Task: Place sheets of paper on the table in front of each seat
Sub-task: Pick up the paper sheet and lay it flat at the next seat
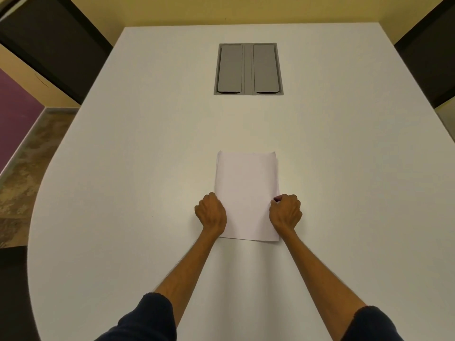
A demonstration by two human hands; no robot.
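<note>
A stack of white paper sheets [247, 193] lies flat on the white table [147, 168], straight in front of me. My left hand [211, 212] grips the stack's left edge with curled fingers. My right hand [285, 212] grips the right edge the same way, fingertips tucked at the paper's side. Both forearms reach forward over the table's near end. The sheets' far corners are slightly uneven, showing more than one layer.
A grey cable hatch [248, 69] with two lids is set into the table's middle, beyond the paper. Dark chair backs stand at the far left [49, 45] and far right [428, 60]. The table's rounded edge curves along my left, with floor below.
</note>
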